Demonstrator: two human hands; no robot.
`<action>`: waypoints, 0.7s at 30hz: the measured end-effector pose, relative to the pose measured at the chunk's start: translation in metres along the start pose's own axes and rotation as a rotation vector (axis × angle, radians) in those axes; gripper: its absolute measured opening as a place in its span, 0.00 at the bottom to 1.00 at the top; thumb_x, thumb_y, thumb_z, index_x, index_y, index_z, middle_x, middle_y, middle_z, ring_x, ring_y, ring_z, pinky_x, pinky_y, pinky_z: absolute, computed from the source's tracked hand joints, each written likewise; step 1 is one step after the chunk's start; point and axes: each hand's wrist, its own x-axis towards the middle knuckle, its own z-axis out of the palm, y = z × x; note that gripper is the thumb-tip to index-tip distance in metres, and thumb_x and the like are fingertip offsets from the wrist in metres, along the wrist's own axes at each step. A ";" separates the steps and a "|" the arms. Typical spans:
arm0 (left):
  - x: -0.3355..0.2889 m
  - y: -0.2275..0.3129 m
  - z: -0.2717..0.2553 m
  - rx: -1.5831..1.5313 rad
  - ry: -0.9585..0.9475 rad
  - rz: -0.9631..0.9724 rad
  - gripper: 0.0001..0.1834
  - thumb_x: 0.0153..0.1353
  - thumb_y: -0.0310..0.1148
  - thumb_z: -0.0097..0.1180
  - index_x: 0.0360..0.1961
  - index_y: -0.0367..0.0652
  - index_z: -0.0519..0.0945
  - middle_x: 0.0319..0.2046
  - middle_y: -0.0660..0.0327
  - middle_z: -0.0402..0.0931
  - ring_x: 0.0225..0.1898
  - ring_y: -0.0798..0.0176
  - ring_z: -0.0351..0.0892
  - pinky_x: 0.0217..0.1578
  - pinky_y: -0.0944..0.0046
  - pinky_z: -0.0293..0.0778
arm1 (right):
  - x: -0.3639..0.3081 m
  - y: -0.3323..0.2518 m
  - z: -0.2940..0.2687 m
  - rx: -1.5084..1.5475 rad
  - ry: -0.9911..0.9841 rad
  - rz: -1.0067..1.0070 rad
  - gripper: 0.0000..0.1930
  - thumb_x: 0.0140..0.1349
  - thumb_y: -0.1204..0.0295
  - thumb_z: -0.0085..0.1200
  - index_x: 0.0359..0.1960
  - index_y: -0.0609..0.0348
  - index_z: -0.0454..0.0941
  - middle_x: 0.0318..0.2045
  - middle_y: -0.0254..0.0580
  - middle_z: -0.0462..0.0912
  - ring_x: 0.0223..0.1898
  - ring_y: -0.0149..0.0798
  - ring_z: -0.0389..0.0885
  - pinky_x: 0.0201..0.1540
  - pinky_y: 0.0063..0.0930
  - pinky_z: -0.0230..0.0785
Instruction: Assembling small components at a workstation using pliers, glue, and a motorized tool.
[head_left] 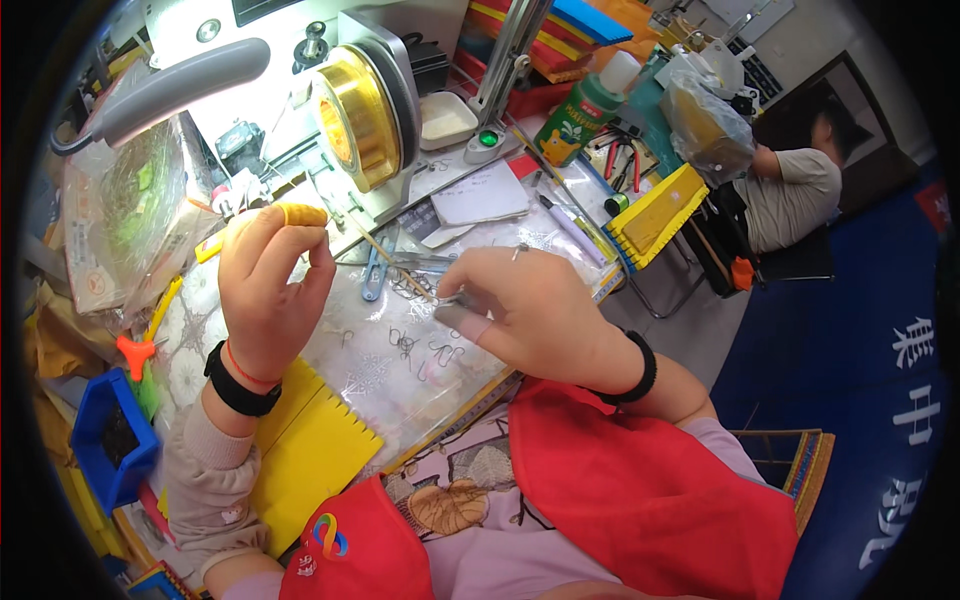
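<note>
From my station I count two bare hands mid-frame, one left hand [272, 300] and one right hand [535, 300], plus one thin stick [402, 268]. I see two black wristbands [243, 388]. Near the top centre I get one gold spool [365, 120], one white dish [447, 118] and one green bottle [578, 118]. I make it two yellow notched pieces [315, 430], lower left and upper right, one blue bin [138, 468] lower left, and one other person [795, 200] upper right. The dark wire hooks [443, 353] at centre overlap too much for me to count.
</note>
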 end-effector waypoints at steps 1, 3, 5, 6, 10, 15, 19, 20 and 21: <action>0.001 0.000 0.002 -0.029 0.051 -0.023 0.12 0.41 0.14 0.62 0.28 0.38 0.77 0.29 0.58 0.74 0.32 0.53 0.76 0.34 0.61 0.71 | 0.004 0.000 0.004 0.001 0.001 0.001 0.09 0.55 0.68 0.63 0.36 0.54 0.79 0.23 0.38 0.78 0.25 0.42 0.79 0.29 0.33 0.69; 0.000 0.002 -0.002 -0.035 0.050 -0.050 0.12 0.42 0.14 0.62 0.29 0.38 0.77 0.32 0.56 0.74 0.33 0.55 0.76 0.35 0.62 0.72 | 0.010 0.003 0.014 0.132 -0.042 0.027 0.10 0.56 0.68 0.63 0.36 0.55 0.77 0.22 0.38 0.77 0.23 0.42 0.78 0.27 0.32 0.68; -0.001 0.003 -0.004 -0.032 0.048 -0.084 0.13 0.43 0.13 0.62 0.30 0.37 0.77 0.34 0.55 0.74 0.34 0.56 0.77 0.36 0.63 0.73 | 0.012 0.008 0.021 0.128 -0.051 0.060 0.09 0.56 0.69 0.61 0.36 0.56 0.77 0.23 0.40 0.77 0.25 0.42 0.78 0.29 0.32 0.69; -0.003 0.001 -0.003 -0.048 0.069 -0.085 0.12 0.43 0.13 0.62 0.30 0.37 0.77 0.37 0.54 0.73 0.35 0.57 0.78 0.37 0.64 0.74 | 0.014 0.010 0.028 0.122 -0.063 0.093 0.09 0.57 0.70 0.60 0.37 0.56 0.76 0.24 0.42 0.77 0.26 0.42 0.78 0.30 0.32 0.69; -0.003 0.002 -0.001 -0.197 0.058 -0.182 0.09 0.46 0.13 0.61 0.28 0.35 0.78 0.44 0.52 0.76 0.41 0.59 0.81 0.44 0.65 0.75 | 0.008 0.027 0.035 -0.123 -0.181 0.045 0.09 0.56 0.72 0.59 0.34 0.60 0.73 0.26 0.47 0.79 0.32 0.49 0.80 0.34 0.40 0.70; -0.006 -0.001 -0.002 -0.199 0.027 -0.193 0.07 0.48 0.14 0.61 0.28 0.34 0.78 0.49 0.51 0.76 0.51 0.56 0.80 0.50 0.62 0.75 | 0.034 0.006 0.016 0.329 0.048 -0.107 0.06 0.60 0.75 0.55 0.38 0.61 0.76 0.29 0.44 0.79 0.30 0.43 0.79 0.35 0.35 0.70; -0.006 -0.001 -0.003 -0.160 0.019 -0.191 0.07 0.48 0.14 0.61 0.28 0.35 0.79 0.50 0.50 0.76 0.51 0.55 0.80 0.53 0.61 0.74 | 0.047 0.001 0.031 0.298 0.320 -0.235 0.09 0.60 0.75 0.58 0.42 0.63 0.78 0.32 0.44 0.81 0.32 0.43 0.80 0.36 0.29 0.72; -0.006 -0.002 -0.003 -0.157 0.023 -0.180 0.07 0.47 0.14 0.62 0.28 0.35 0.79 0.50 0.50 0.76 0.51 0.55 0.80 0.53 0.61 0.74 | 0.050 0.003 0.038 0.254 0.359 -0.299 0.10 0.59 0.74 0.59 0.42 0.62 0.78 0.34 0.45 0.81 0.33 0.45 0.81 0.36 0.31 0.73; -0.006 -0.003 -0.002 -0.155 0.021 -0.183 0.07 0.47 0.14 0.62 0.28 0.35 0.79 0.50 0.50 0.76 0.51 0.55 0.80 0.53 0.61 0.74 | 0.054 0.006 0.043 0.213 0.394 -0.363 0.11 0.58 0.74 0.61 0.42 0.62 0.78 0.35 0.46 0.82 0.34 0.47 0.82 0.36 0.33 0.73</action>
